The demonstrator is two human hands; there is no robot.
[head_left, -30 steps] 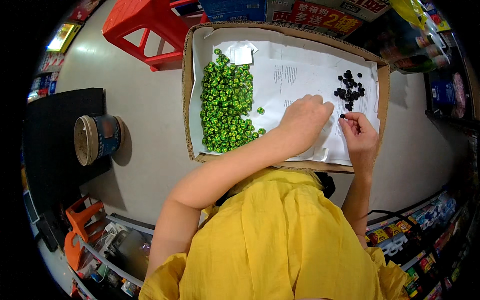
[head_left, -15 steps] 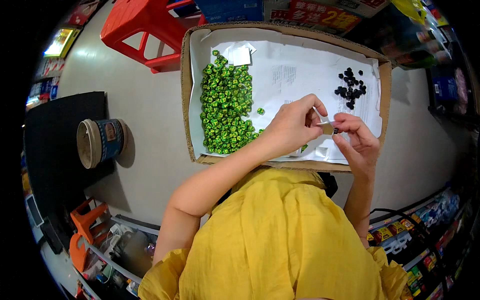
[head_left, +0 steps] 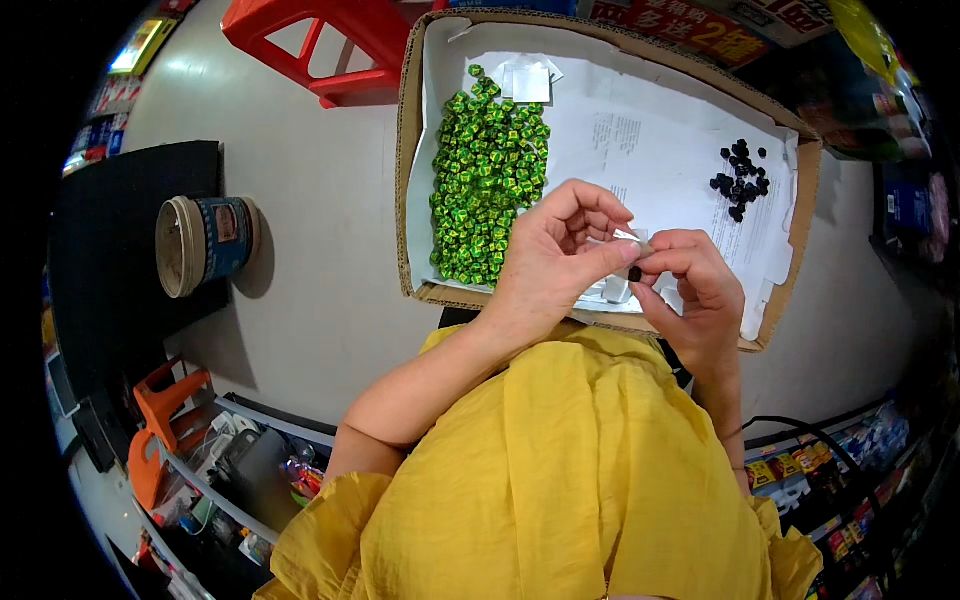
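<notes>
My left hand (head_left: 565, 245) is closed in a pinch on a small white piece of paper (head_left: 630, 237). Close against it, my right hand (head_left: 700, 285) has thumb and fingers bent round a small black faceted piece (head_left: 635, 273), and its fingertips meet the paper's edge. Both hands are over the near side of a shallow cardboard tray (head_left: 409, 200) lined with white paper. On the tray's left lies a large heap of small green-and-yellow faceted pieces (head_left: 490, 180). A looser cluster of black faceted pieces (head_left: 740, 185) sits at the right.
White paper squares (head_left: 527, 82) lie at the tray's far left. A red plastic stool (head_left: 350, 85) stands beyond that corner. On the left is a blue-and-white bucket (head_left: 210, 245) beside a black panel (head_left: 130, 250). Shelves with goods (head_left: 830, 480) line the right.
The tray and floor have shifted rightward and upward in the picture. My hands have come closer together, and the black piece now sits just below the paper between them.
</notes>
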